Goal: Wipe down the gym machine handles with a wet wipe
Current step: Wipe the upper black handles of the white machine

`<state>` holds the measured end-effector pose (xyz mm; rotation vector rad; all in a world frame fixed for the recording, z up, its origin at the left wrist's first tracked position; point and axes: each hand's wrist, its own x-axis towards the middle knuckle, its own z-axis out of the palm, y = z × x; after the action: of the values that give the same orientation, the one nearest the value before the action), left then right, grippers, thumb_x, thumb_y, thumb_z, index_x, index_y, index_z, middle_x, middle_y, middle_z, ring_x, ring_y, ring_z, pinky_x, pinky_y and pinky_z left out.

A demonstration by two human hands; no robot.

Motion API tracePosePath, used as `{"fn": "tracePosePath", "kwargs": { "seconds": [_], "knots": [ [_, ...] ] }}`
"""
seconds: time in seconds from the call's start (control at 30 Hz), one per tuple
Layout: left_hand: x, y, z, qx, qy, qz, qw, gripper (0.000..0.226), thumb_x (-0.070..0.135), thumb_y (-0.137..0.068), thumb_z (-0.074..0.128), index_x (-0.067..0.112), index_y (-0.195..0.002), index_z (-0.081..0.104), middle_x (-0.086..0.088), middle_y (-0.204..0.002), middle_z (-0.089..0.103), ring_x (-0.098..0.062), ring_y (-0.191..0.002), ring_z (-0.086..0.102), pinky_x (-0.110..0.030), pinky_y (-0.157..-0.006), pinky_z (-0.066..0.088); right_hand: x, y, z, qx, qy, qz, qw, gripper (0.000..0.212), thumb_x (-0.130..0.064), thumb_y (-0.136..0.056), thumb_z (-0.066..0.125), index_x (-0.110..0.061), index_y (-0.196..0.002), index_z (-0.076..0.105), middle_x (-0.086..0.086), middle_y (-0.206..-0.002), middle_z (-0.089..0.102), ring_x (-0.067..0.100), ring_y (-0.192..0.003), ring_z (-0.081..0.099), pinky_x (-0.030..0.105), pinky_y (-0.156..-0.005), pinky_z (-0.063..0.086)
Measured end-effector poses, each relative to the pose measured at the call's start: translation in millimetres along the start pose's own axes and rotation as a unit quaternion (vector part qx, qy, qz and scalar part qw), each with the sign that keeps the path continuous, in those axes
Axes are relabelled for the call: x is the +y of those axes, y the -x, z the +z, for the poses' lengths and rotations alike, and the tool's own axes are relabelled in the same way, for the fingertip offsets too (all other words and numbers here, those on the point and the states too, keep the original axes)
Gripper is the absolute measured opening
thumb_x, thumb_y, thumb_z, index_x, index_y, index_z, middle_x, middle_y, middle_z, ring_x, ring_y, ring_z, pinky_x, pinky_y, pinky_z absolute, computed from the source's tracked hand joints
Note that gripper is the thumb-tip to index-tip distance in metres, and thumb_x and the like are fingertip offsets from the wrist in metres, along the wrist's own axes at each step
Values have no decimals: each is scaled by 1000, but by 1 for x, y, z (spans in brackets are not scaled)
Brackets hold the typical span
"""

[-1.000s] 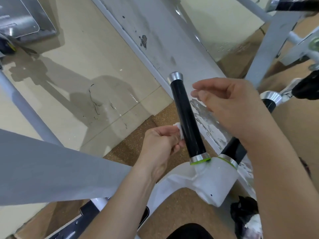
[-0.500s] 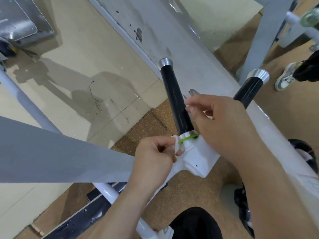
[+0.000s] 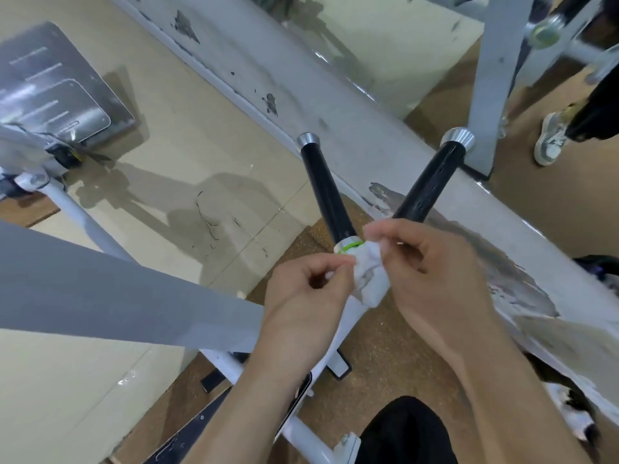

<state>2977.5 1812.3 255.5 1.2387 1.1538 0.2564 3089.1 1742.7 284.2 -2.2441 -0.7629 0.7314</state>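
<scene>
Two black handles with silver end caps rise in a V from a white machine arm: the left handle [image 3: 326,192] and the right handle [image 3: 430,182]. A crumpled white wet wipe [image 3: 370,274] hangs just below the left handle's green-ringed base. My left hand [image 3: 308,289] pinches the wipe's left edge. My right hand [image 3: 432,272] pinches its upper right edge. Both hands sit in front of the junction and hide the right handle's base. Neither hand touches the black grips.
A worn grey machine beam [image 3: 335,105] crosses diagonally behind the handles. A broad grey bar [image 3: 100,289] runs in from the left. A white frame tube [image 3: 234,363] lies below on cork flooring. Another person's shoe [image 3: 549,137] stands at the right. A grey footplate [image 3: 50,85] sits upper left.
My right hand came down from beside the left handle and took hold of the wipe, which was held by my left hand alone. The wipe now hangs spread between both hands.
</scene>
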Motion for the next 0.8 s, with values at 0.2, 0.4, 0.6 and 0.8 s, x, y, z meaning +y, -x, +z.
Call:
{"fn": "tracePosePath", "kwargs": {
  "seconds": [0.2,0.4,0.6,0.8],
  "knots": [
    [29,44,-10,-91,251,-12,964,23,28,-64,75,11,-80,79,-5,-58,61,-8,-49,49,-16,-49,44,-21,55,-21,-135,-340,54,929,20,-29,-82,62,-23,-96,76,8,-86,73,12,-76,65,25,-66,53],
    [34,104,-21,-120,233,26,965,23,1,-55,75,8,-78,78,-9,-67,69,-14,-54,58,-20,-54,49,-19,107,-43,-65,-531,159,830,16,-21,-65,70,-13,-77,76,6,-76,72,9,-61,60,16,-44,42],
    [47,196,-8,-26,56,120,991,20,-1,-67,78,16,-67,68,10,-54,58,-3,-41,44,-12,-43,37,-19,192,-58,-11,-658,160,736,15,-3,-65,68,-3,-80,70,8,-71,67,11,-55,61,16,-51,52],
    [33,293,5,16,-205,318,925,31,11,-82,70,42,-87,71,21,-89,65,3,-79,63,-12,-69,49,-9,291,-75,-27,-689,120,714,23,-2,-85,56,6,-102,69,20,-103,72,24,-95,71,26,-83,57]
  ]
}}
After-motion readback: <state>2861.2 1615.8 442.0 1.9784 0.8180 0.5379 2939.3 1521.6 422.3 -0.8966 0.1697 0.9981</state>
